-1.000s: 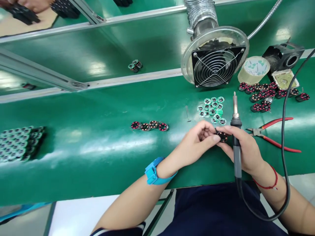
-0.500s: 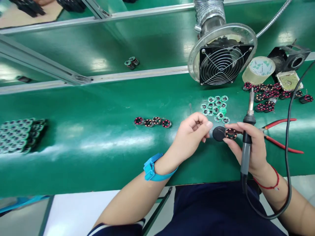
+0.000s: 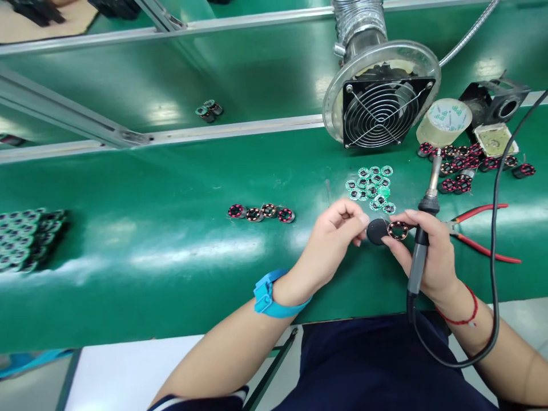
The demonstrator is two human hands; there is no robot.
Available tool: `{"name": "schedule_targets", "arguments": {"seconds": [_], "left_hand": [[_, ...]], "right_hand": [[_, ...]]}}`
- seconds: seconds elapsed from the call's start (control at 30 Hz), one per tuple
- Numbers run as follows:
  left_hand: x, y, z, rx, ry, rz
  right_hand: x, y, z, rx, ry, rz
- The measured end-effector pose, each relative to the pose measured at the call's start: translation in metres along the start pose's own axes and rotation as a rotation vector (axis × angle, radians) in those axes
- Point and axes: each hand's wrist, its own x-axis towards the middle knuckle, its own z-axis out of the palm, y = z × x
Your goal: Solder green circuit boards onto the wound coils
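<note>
Between the thumb and fingers of my right hand (image 3: 432, 251) is a small motor stator (image 3: 398, 230), a dark ring with copper windings. The same hand also keeps hold of a soldering iron (image 3: 422, 248), its tip slanting up and away. Just left of the stator, a round black disc (image 3: 377, 232) lies on the bench. My left hand (image 3: 331, 237) is closed in a pinch beside the disc; whatever its fingertips hold is too fine to make out. Small round circuit boards (image 3: 371, 185) lie in a cluster beyond my hands.
Red-handled cutters (image 3: 483, 216) lie to the right, below many wound stators (image 3: 460, 162) and a tape roll (image 3: 444, 123). A fume extractor fan (image 3: 381, 114) stands behind. Several stators (image 3: 261, 213) sit left of my hands; stacked board panels (image 3: 25, 240) lie far left. The iron's cable (image 3: 494, 251) loops over my right forearm.
My hands were together around the stator and have since parted. My left hand drew left, uncovering the black disc, and the soldering iron now tilts to the right.
</note>
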Motion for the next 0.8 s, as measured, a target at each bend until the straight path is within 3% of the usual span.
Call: {"name": "schedule_targets", "arguments": {"seconds": [0.17,0.4,0.53,0.67,0.8], "left_hand": [[-0.002,-0.005,0.009,0.026,-0.093,-0.053],[-0.002,-0.01,0.008,-0.12,0.005,0.044],[-0.006,-0.016,0.015,-0.219,-0.078,-0.1],[-0.005,-0.02,0.018,-0.334,-0.122,-0.222],[0.001,-0.017,0.01,-0.344,-0.093,-0.237]], "right_hand": [[-0.001,0.001,0.003,-0.018,-0.035,-0.034],[0.001,-0.001,0.003,-0.014,-0.002,0.007],[-0.001,-0.001,0.005,-0.033,0.005,0.022],[0.001,-0.004,0.005,-0.076,-0.087,-0.006],[0.003,0.007,-0.021,-0.074,-0.287,-0.014]]}}
